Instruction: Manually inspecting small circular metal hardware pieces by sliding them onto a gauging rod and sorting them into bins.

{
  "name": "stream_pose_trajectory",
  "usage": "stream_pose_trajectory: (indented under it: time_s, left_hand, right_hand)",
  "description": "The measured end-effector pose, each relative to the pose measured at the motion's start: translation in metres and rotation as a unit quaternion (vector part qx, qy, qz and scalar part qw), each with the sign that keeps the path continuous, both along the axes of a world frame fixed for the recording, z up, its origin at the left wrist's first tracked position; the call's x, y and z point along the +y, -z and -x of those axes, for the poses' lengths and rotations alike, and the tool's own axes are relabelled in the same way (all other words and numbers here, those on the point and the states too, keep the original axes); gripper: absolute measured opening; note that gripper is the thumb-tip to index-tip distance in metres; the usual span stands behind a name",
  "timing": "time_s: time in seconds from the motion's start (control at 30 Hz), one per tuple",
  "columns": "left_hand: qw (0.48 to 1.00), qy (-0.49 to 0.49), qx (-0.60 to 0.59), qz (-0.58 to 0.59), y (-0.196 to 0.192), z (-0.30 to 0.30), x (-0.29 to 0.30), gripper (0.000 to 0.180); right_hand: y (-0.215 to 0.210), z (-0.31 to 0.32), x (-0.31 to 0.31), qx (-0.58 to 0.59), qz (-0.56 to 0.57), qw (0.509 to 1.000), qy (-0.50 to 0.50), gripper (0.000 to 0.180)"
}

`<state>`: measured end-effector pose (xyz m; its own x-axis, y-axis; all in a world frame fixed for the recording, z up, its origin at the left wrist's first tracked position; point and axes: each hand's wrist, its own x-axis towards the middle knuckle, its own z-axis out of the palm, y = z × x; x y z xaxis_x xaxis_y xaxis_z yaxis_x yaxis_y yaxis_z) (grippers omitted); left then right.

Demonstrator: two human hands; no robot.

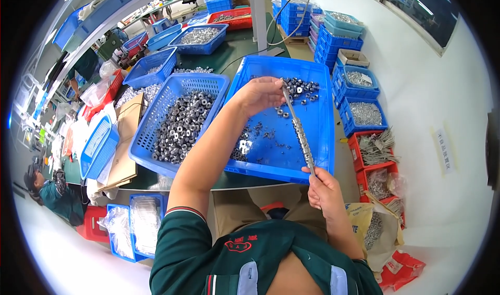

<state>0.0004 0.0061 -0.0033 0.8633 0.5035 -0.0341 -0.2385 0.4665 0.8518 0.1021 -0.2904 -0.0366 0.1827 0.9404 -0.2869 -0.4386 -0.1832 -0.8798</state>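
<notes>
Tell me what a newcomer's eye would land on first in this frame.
Probably the thin metal rod strung with small nuts, held slantwise over the shallow blue tray at centre: the right hand grips its lower end, the left hand its top. Just left sits a blue mesh basket heaped with grey metal rings.

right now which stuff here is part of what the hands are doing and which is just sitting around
In use:
- left hand at the top of the thin rod
- right hand gripping its lower end
- metal nuts threaded on it
- blue tray of loose nuts

Lying about:
- blue basket of metal rings
- red bins
- stacked blue crates
</notes>
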Motion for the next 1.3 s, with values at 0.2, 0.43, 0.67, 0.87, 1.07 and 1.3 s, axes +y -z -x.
stream_pose_trajectory:
  time_s: [0.2, 0.43, 0.67, 0.87, 1.07, 1.3]
  left_hand:
    - [1.000, -0.003, -0.002, -0.026, -0.001, -0.001, 0.001, 0.023]
    - [0.985, 0.133, 0.050, -0.094, 0.000, -0.007, -0.019, 0.023]
    - [0.964, 0.201, 0.088, -0.152, 0.003, -0.008, -0.015, 0.032]
    - [0.922, -0.093, 0.244, -0.285, 0.025, -0.014, 0.016, 0.030]
    - [0.603, -0.105, 0.394, -0.686, 0.087, -0.019, 0.018, 0.030]
    - [0.558, -0.052, 0.415, -0.717, 0.089, -0.036, -0.004, 0.022]
  right_hand:
    - [0.000, 0.000, -0.001, -0.005, -0.003, 1.000, -0.001, 0.027]
    - [0.001, 0.002, -0.001, 0.005, -0.005, 1.000, 0.006, 0.027]
    - [0.000, 0.001, -0.001, 0.031, -0.009, 0.999, 0.013, 0.027]
    - [0.004, 0.004, 0.002, 0.018, -0.019, 0.999, 0.037, 0.027]
    - [0.002, 0.012, 0.004, 0.025, -0.004, 0.999, 0.026, 0.027]
    - [0.009, 0.011, -0.003, -0.016, -0.006, 0.998, 0.062, 0.026]
